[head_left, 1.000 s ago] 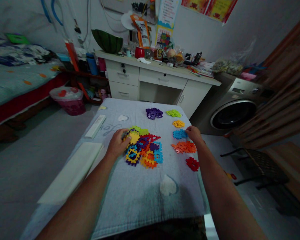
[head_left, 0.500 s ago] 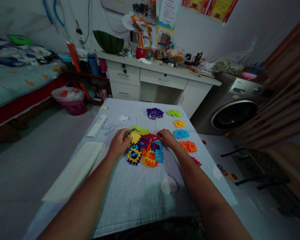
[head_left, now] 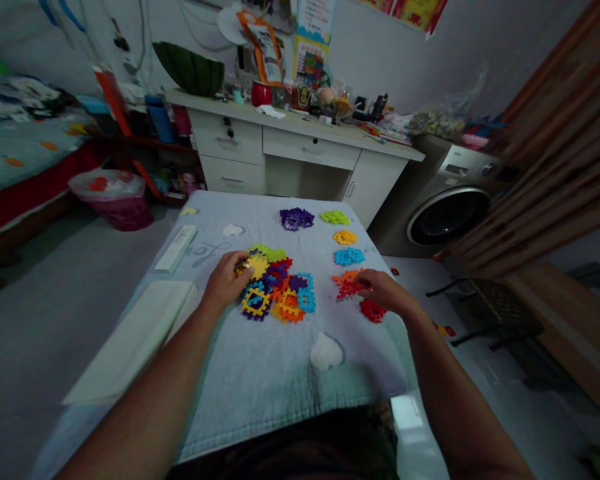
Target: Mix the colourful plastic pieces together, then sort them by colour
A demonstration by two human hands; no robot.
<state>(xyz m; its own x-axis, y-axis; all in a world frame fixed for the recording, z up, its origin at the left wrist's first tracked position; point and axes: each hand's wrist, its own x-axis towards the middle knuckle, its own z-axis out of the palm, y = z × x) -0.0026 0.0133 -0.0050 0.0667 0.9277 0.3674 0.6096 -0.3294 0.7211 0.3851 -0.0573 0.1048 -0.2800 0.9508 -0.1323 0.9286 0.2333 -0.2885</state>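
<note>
At the left side of a mixed heap of square, notched interlocking plastic pieces [head_left: 283, 290], my left hand [head_left: 225, 283] is closed on a yellow notched piece [head_left: 257, 265], thumb on top. Other pieces under its fingers are hard to make out. My right hand [head_left: 383, 291] pinches a red notched piece [head_left: 349, 293] over the orange pile [head_left: 347, 279], which it partly covers. Just below that hand lies the red pile [head_left: 373, 310]. Above it on the right are blue [head_left: 349, 256], yellow [head_left: 345, 237], light green [head_left: 335, 217] and purple [head_left: 297, 219] piles.
A pale cloth [head_left: 260, 380] covers the table. On its left lie a white box [head_left: 177, 249] and a folded cream sheet [head_left: 135, 340]. Behind stand a cluttered white desk [head_left: 230, 143] and a washing machine [head_left: 440, 193]. A stool [head_left: 500, 310] is at the right.
My right hand has moved right from the mixed heap with the red piece, over to the orange pile. My left hand stays at the heap. The camera view has shifted.
</note>
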